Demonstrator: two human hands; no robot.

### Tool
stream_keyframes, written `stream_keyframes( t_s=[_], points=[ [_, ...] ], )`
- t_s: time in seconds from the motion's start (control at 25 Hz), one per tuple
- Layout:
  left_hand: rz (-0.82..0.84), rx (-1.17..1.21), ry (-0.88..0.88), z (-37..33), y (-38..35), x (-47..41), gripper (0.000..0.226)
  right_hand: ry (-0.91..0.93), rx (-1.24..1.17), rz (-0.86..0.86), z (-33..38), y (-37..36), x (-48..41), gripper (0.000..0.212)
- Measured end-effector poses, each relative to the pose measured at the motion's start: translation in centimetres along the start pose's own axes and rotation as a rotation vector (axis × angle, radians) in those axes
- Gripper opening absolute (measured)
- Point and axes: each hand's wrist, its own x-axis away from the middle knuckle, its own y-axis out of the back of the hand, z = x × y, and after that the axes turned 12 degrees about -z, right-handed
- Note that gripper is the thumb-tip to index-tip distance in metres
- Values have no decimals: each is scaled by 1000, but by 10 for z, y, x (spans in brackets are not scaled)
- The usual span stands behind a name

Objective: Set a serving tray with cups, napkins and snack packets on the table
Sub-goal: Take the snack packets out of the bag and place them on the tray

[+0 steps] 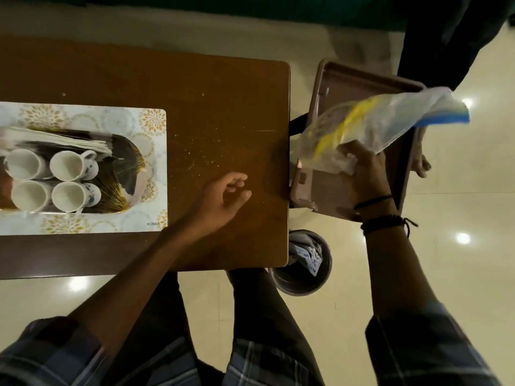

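Note:
A patterned serving tray (156, 168) lies on the left of the brown table (223, 107). It carries several white cups (72, 165) and a stack of napkins (55, 139) along its far side. My right hand (365, 168) grips a clear zip bag of snack packets (370, 126), with yellow inside and a blue seal, above a brown plastic tray (328, 190) held beside the table's right edge. My left hand (223, 196) hovers over the table with fingers loosely apart, holding nothing.
Another person's hand (420, 164) holds the brown tray's right side; their dark legs stand at the top right. A small round bin (303, 263) with crumpled paper sits on the floor by the table's near right corner. Crumbs dot the tabletop.

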Motion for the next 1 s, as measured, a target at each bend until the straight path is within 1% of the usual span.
stream_keyframes(
  t_s=[0.04,0.12,0.2,0.24,0.28,0.36,0.4,0.44,0.48,0.52,0.56,0.6,0.64,0.68,0.72,0.76,0.8,0.84,0.88,0.92,0.96,1.0],
  points=[
    [-37,60,13,-3,10,5,41,17,-33,39,5,-9,21,20],
    [-112,185,43,-12,31,17,44,23,-70,223,6,-32,57,32],
    [-199,262,41,-21,48,26,45,48,21,386,0,-57,89,44],
    [-252,276,31,-25,55,32,44,79,86,432,-5,-70,103,45],
    [-303,279,24,-28,61,35,46,127,165,475,-12,-83,117,41],
    [-396,252,41,-30,69,37,62,258,340,510,-23,-108,142,25],
    [-464,225,61,-30,73,36,71,367,427,509,-29,-118,153,16],
    [-544,186,88,-27,83,33,76,502,500,512,-36,-128,166,13],
    [-621,140,107,-24,93,28,73,647,569,522,-42,-135,177,17],
    [-682,84,96,-20,105,22,61,762,633,551,-47,-140,185,24],
    [-725,19,58,-15,119,18,41,793,690,612,-50,-145,192,33],
    [-750,-21,-5,-11,133,16,27,738,743,684,-49,-147,195,43],
    [-770,-17,-71,-7,143,15,26,609,795,751,-44,-149,195,53],
    [-779,27,-117,-2,149,16,28,442,798,785,-37,-150,192,61],
    [-759,87,-146,0,152,20,29,270,711,760,-29,-151,185,66],
    [-707,142,-170,2,153,27,26,79,553,675,-19,-154,175,69],
    [-632,185,-198,4,150,35,19,-118,369,582,-10,-157,163,73],
    [-545,209,-217,8,144,44,10,-263,207,508,0,-163,152,75],
    [-449,234,-211,12,138,52,8,-321,118,450,7,-170,145,68],
    [-364,267,-182,15,133,60,18,-309,94,401,13,-179,142,52],
    [-290,310,-143,19,131,65,25,-258,112,344,15,-187,142,34],
    [-228,341,-96,23,130,68,29,-193,139,300,14,-194,142,21]
  ],
)
